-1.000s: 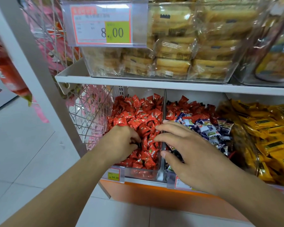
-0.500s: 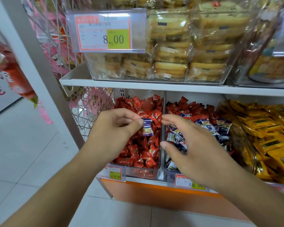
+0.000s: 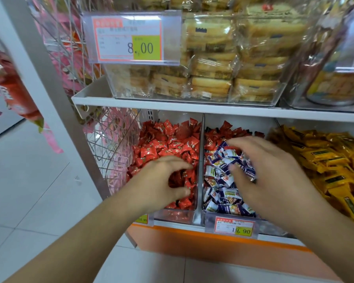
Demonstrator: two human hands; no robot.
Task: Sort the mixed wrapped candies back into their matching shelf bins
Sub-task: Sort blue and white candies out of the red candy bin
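Red wrapped candies (image 3: 168,144) fill the left clear bin. The middle bin holds blue-and-white candies (image 3: 223,193) in front, with more red candies (image 3: 219,135) mixed in at its back. A clear divider (image 3: 199,160) separates the two bins. My left hand (image 3: 161,182) hovers over the front of the red bin, fingers spread and loosely bent, nothing visible in it. Over the blue-and-white pile my right hand (image 3: 268,170) lies palm down, its bent fingers touching the candies. The hand hides the candies beneath it.
Yellow wrapped candies (image 3: 325,156) fill the bin to the right. A white shelf (image 3: 172,104) hangs close above the bins and carries clear tubs of packed biscuits (image 3: 213,78). A wire rack (image 3: 110,144) stands left of the red bin. A price tag (image 3: 234,227) marks the middle bin's front.
Half a second ago my left hand pinched a blue-and-white candy lifted from the red bin. That candy is gone from it now. Both hands have dropped lower; the right moved over the middle bin.
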